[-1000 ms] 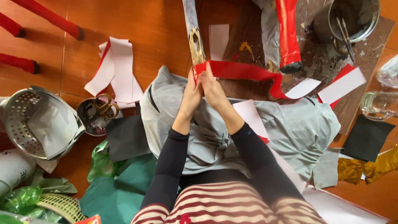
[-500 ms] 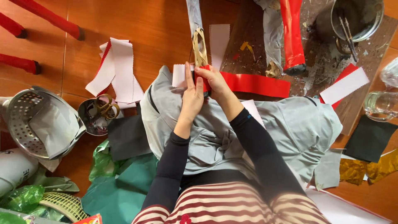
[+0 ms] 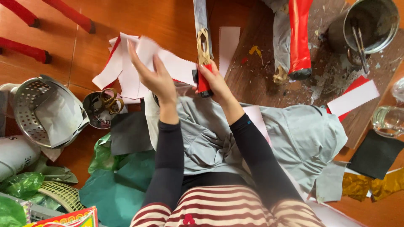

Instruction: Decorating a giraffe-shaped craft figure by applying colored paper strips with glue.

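From the head camera, the person sits on the orange floor [image 3: 139, 17] with grey cloth [image 3: 294, 134] spread over the lap. The left hand [image 3: 153, 75] is raised, its grip closed loosely on a white strip of paper with pinked edges [image 3: 172, 63]; the strip is blurred, so exactly how the fingers pinch it is hard to tell. The right hand [image 3: 212, 77] is clenched around a small red roll [image 3: 203, 84], held upright just above the cloth, with the strip's other end reaching toward it.

Near the left hand lies a loose pile of white and red strips [image 3: 120, 67] on the floor, and beside that a small metal bowl holding gold-handled scissors [image 3: 107, 103]. A metal colander [image 3: 40, 111] sits further left. Ahead, a red paper-covered piece [image 3: 299, 38] rests on a brown board [image 3: 269, 67], next to a metal pot [image 3: 370, 23] with sticks in it.

Judging from the raised, loose hold, the thin strip could tear or slip free, and the red roll could uncurl if the right grip slackens.

The red roll's lower end is hidden behind the fingers, and the strip's red backing is barely visible. The pot's contents are too dark to read, and the glass jar [image 3: 389, 120] at the right edge is cut off.
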